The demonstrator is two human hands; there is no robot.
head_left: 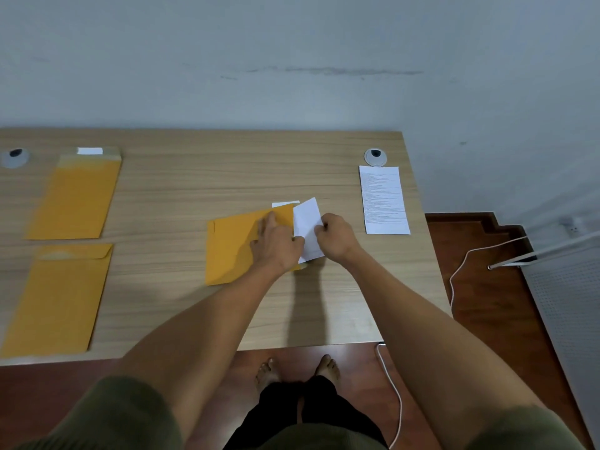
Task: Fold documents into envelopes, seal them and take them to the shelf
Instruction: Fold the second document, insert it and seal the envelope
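Three manila envelopes on the desk (194, 190): one at centre (233, 248), two spare at far left, upper (78, 196) and lower (58, 297). Left hand (276, 245) pressed flat on the centre envelope near its mouth, fingers spread, grasping nothing firmly. Right hand (334, 235) pinched on a folded white document (306, 225), angled toward the opening, apparently partly entered. Another printed sheet (384, 199) lying unfolded further right, beside a cable grommet (375, 156). Likely risks: folded corner catching the envelope lip and crumpling, from the skewed approach; envelope sliding on the smooth wood if the holding pressure eases; flap folding under. Small white slip (285, 203) peeking behind the envelope, identity unclear.
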